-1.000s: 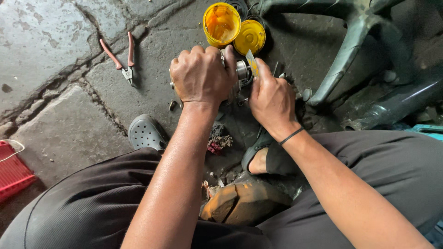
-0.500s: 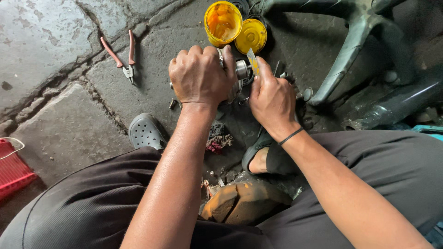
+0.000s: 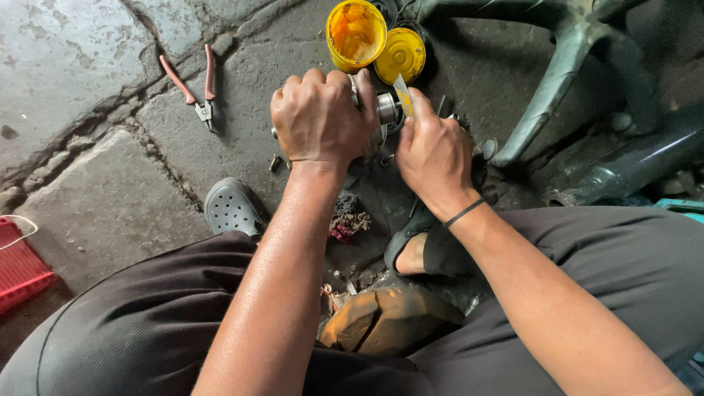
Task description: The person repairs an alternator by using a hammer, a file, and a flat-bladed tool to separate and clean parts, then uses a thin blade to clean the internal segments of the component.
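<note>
Almost nothing has moved since the earlier picture: both hands sit in the same spot over the ground, and only the thin blade has tipped a little.

Now the left hand (image 3: 319, 117) is curled tight in a fist around a round metal part (image 3: 383, 111), holding it up above the ground, just below the two tubs. Its fingers hide most of the part, so only one shiny end pokes out. The right hand (image 3: 434, 155) pinches a thin flat blade (image 3: 402, 94) with yellow goo on it, and the tip rests right by the shiny end of the part.

An open yellow tub of grease (image 3: 355, 34) stands just behind the hands, with its yellow lid (image 3: 400, 56) beside it. Red pliers (image 3: 193, 89) lie well off to the left on the stone floor (image 3: 103, 198).

What could go wrong? Grease is slippery, so the part might slide out of the fist and drop onto the dirty floor, picking up grit. The blade could also skid off the smooth metal and poke the left fingers, because they are so close. The tub is near the knuckles, so a bump could tip it over
</note>
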